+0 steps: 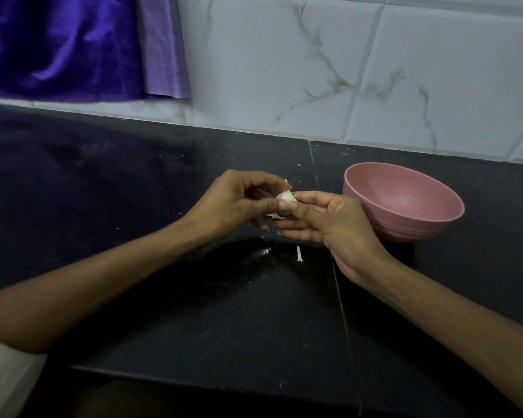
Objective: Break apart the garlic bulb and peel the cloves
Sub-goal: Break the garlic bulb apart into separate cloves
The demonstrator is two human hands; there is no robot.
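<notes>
White garlic [286,198] pinched between both hands, pink bowl [405,206] just right.

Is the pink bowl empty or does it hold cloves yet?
Empty, as far as visible: the pink bowl stands upright on the counter, its visible inner wall bare; the near rim hides some.

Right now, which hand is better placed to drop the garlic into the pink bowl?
The right hand, probably. It lies next to the pink bowl and already touches the garlic. The left hand pinches the garlic too, but sits farther from the bowl.
</notes>
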